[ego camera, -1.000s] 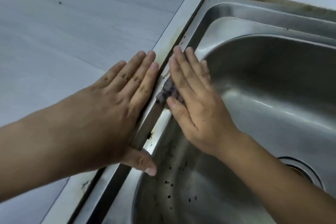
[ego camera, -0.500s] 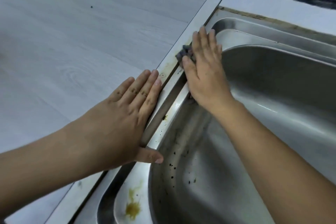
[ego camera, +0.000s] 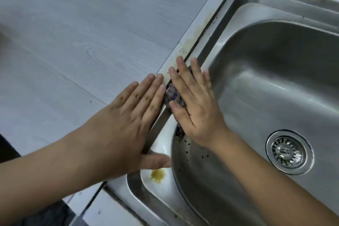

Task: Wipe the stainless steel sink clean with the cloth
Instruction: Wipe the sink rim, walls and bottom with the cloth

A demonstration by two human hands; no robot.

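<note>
Right hand (ego camera: pixel 194 108) presses cloth (ego camera: pixel 172 95) on sink (ego camera: pixel 227 29) rim.

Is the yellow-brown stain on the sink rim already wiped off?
No, the yellow-brown stain still sits on the sink rim just below the left hand, while the right hand presses the cloth farther up.

A kitchen: a stainless steel sink (ego camera: pixel 275 79) with drain strainer (ego camera: pixel 287 152) set into a wood-grain countertop (ego camera: pixel 82 33).
</note>
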